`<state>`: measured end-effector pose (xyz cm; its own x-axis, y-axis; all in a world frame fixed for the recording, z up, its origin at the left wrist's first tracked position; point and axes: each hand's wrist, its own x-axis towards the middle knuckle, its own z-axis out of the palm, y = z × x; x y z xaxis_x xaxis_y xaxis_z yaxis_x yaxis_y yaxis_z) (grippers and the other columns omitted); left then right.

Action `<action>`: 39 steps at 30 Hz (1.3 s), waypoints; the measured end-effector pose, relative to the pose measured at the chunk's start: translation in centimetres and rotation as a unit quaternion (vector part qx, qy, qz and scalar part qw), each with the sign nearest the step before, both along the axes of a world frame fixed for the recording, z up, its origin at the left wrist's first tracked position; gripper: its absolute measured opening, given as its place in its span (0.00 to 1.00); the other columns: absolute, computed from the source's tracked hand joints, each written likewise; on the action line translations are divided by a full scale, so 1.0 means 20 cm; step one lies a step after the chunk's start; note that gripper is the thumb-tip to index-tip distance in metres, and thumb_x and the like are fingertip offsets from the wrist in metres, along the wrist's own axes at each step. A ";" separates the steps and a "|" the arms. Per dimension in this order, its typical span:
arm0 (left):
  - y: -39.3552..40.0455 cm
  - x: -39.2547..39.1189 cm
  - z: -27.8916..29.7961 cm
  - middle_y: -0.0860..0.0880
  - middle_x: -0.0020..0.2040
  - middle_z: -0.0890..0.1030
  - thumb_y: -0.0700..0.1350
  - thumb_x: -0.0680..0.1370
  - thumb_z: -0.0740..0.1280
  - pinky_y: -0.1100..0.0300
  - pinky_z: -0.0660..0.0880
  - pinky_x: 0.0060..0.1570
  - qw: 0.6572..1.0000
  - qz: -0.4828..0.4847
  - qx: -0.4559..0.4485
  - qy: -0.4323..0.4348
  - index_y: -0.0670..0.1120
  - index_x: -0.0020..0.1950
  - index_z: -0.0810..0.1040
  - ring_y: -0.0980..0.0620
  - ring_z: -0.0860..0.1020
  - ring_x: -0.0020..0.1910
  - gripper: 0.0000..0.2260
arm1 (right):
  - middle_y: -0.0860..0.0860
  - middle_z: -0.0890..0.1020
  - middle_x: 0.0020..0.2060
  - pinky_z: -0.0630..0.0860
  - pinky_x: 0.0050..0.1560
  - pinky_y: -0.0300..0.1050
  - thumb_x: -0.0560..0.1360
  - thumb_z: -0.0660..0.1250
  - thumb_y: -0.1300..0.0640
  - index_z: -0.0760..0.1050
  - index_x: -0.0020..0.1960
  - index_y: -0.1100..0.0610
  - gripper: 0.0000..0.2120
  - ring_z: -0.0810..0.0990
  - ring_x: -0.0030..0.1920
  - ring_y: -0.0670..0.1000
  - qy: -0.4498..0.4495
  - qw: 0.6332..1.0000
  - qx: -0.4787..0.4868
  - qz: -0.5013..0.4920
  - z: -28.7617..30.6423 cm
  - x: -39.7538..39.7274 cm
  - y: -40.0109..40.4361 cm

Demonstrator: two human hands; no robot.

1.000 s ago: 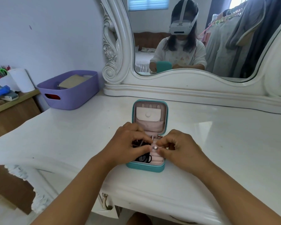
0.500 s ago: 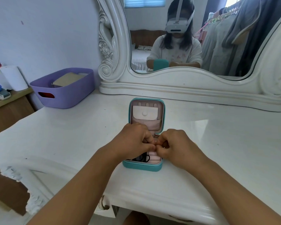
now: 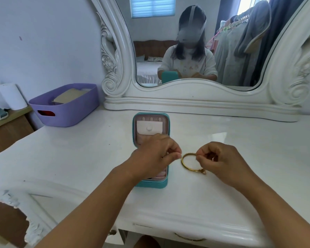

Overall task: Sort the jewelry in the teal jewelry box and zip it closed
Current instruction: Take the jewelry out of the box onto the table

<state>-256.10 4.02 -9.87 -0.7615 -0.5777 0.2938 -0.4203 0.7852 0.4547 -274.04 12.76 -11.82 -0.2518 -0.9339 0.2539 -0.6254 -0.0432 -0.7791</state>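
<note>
Currently the teal jewelry box (image 3: 151, 183) lies open on the white bench (image 3: 79, 158), lid flat toward the mirror (image 3: 186, 51), pink lining exposed; a pale snap flap (image 3: 149, 128) sits in the lid half. Left hand (image 3: 154, 154) hovers over the box's near half, covering most of the compartments; its fingers (image 3: 174, 154) are curled with thumb and forefinger closed together at the tips, and whether they pinch anything cannot be told. Right hand (image 3: 220, 160) is just to the right of the box, above the bench; its fingers (image 3: 200, 158) are curled and pinch the top right of a gold bangle (image 3: 183, 163). Bangle lies beside the box's right edge, not inside it, with a small clasp or charm (image 3: 203, 171) at its lower right. Pink ring rolls (image 3: 161, 174) visible at the near right corner of the box. Further left at the bench's back: purple bin (image 3: 66, 111) holding a tan flat item. Mirror shows the person's reflection, seated, with the box lid's teal back.
</note>
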 end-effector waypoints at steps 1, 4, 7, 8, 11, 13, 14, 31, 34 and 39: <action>0.02 -0.05 0.00 0.54 0.45 0.75 0.49 0.77 0.64 0.59 0.69 0.52 1.000 -0.008 -0.010 -0.012 0.50 0.48 0.77 0.56 0.70 0.47 0.05 | 0.48 0.80 0.31 0.69 0.30 0.29 0.69 0.70 0.62 0.79 0.36 0.55 0.05 0.74 0.27 0.40 -0.003 1.000 0.007 -0.008 -0.01 -0.04 0.02; 0.07 -0.21 -0.03 0.51 0.50 0.79 0.50 0.77 0.63 0.56 0.67 0.54 0.998 -0.027 -0.042 -0.049 0.50 0.51 0.79 0.53 0.72 0.50 0.08 | 0.44 0.80 0.29 0.68 0.30 0.28 0.69 0.69 0.62 0.79 0.36 0.54 0.05 0.73 0.28 0.39 -0.005 0.999 0.024 -0.033 -0.03 -0.15 0.09; 0.12 -0.34 -0.07 0.49 0.51 0.79 0.49 0.78 0.62 0.55 0.66 0.55 0.995 -0.031 -0.045 -0.081 0.50 0.52 0.79 0.50 0.73 0.53 0.09 | 0.45 0.79 0.31 0.70 0.32 0.29 0.70 0.69 0.61 0.79 0.35 0.53 0.06 0.73 0.30 0.39 0.022 0.998 0.044 -0.047 -0.07 -0.24 0.15; 0.12 -0.37 -0.08 0.49 0.52 0.79 0.49 0.78 0.61 0.55 0.66 0.55 0.994 -0.029 -0.048 -0.091 0.50 0.52 0.79 0.49 0.74 0.54 0.09 | 0.46 0.79 0.32 0.70 0.33 0.30 0.69 0.68 0.60 0.78 0.35 0.52 0.06 0.73 0.31 0.40 0.033 0.997 0.047 -0.048 -0.09 -0.26 0.16; 0.14 -0.44 -0.13 0.48 0.53 0.79 0.50 0.78 0.60 0.55 0.66 0.55 0.992 -0.021 -0.051 -0.112 0.49 0.53 0.79 0.48 0.74 0.54 0.10 | 0.47 0.78 0.37 0.69 0.34 0.31 0.69 0.69 0.61 0.78 0.34 0.53 0.06 0.72 0.32 0.42 0.051 0.997 0.045 -0.039 -0.12 -0.31 0.19; 0.14 -0.47 -0.16 0.48 0.53 0.79 0.50 0.78 0.60 0.55 0.66 0.54 0.991 -0.013 -0.056 -0.120 0.49 0.54 0.79 0.48 0.74 0.54 0.10 | 0.46 0.78 0.39 0.68 0.35 0.31 0.69 0.69 0.61 0.77 0.34 0.54 0.06 0.72 0.33 0.43 0.055 0.997 0.039 -0.029 -0.13 -0.34 0.20; 0.14 -0.48 -0.18 0.48 0.54 0.79 0.49 0.79 0.59 0.55 0.66 0.54 0.990 -0.008 -0.062 -0.125 0.49 0.54 0.79 0.47 0.74 0.54 0.10 | 0.46 0.77 0.40 0.68 0.35 0.31 0.69 0.69 0.61 0.77 0.34 0.54 0.06 0.72 0.33 0.43 0.060 0.997 0.037 -0.026 -0.14 -0.35 0.20; 0.10 -0.36 -0.18 0.51 0.44 0.81 0.52 0.73 0.61 0.60 0.64 0.46 0.996 0.008 -0.066 0.054 0.51 0.52 0.83 0.51 0.76 0.47 0.14 | 0.43 0.76 0.38 0.67 0.38 0.26 0.69 0.71 0.60 0.79 0.43 0.48 0.07 0.73 0.36 0.38 0.053 0.997 0.010 -0.051 -0.13 -0.34 0.20; 0.06 -0.24 -0.12 0.55 0.41 0.79 0.49 0.75 0.66 0.65 0.69 0.42 0.995 0.028 -0.058 0.081 0.51 0.51 0.83 0.61 0.73 0.40 0.08 | 0.42 0.76 0.37 0.68 0.38 0.27 0.69 0.70 0.61 0.79 0.42 0.49 0.07 0.73 0.35 0.37 0.040 0.998 -0.015 -0.045 -0.10 -0.28 0.17; -0.03 -0.01 -0.08 0.56 0.42 0.78 0.46 0.74 0.68 0.59 0.76 0.44 0.993 0.095 -0.039 0.061 0.52 0.51 0.82 0.57 0.76 0.42 0.07 | 0.45 0.78 0.38 0.68 0.37 0.28 0.69 0.71 0.61 0.79 0.41 0.51 0.05 0.73 0.36 0.39 0.021 0.999 -0.038 0.007 -0.06 -0.08 0.07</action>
